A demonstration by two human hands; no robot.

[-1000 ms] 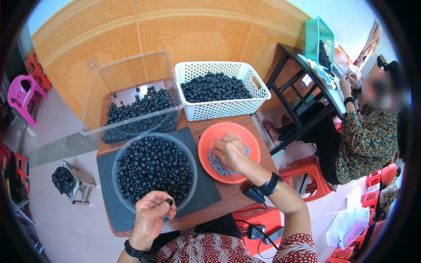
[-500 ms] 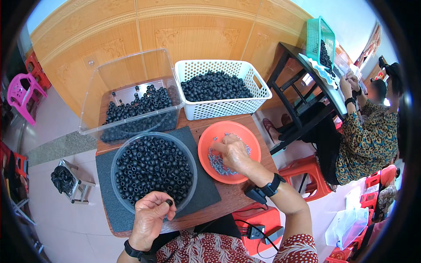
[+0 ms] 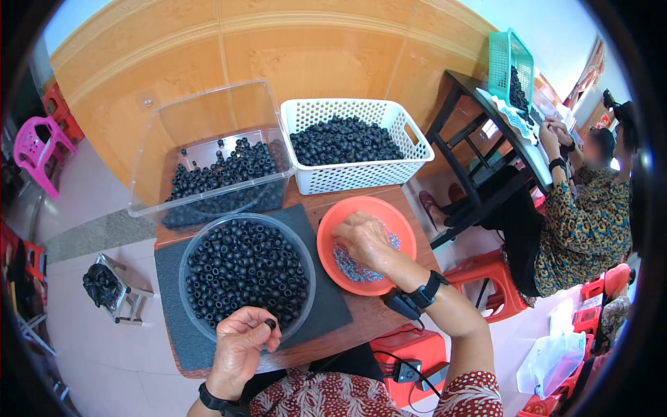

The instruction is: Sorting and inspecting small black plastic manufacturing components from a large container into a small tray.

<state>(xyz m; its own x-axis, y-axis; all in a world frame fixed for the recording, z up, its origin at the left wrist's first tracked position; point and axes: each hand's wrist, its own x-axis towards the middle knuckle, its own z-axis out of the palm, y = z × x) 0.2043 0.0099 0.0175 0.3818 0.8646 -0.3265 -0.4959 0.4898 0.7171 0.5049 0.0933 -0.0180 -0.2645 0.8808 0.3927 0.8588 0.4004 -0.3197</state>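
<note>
In my left hand point(image 3: 240, 344), thumb and fingers pinch a small black bead-like piece point(image 3: 270, 324). It is held over the near rim of a round clear tub point(image 3: 183, 278) full of like black pieces point(image 3: 243, 267) with holes. My right hand point(image 3: 363, 240) reaches down into an orange bowl point(image 3: 404, 267) at the right of the table. Its fingers are bent together among small silvery-grey bits point(image 3: 358, 271); whatever they hold is hidden.
Behind the tub stand a clear rectangular bin point(image 3: 201, 108) and a white perforated basket point(image 3: 354, 178), both holding black pieces. A dark mat point(image 3: 326, 316) lies under the tub. At right, another person point(image 3: 577, 229) sits by a black table point(image 3: 455, 163) with a green basket point(image 3: 498, 66).
My right hand has shifted slightly left within the orange bowl, its fingers now bent down more. My left hand keeps its pinch on the black piece. The whole view has shifted a little.
</note>
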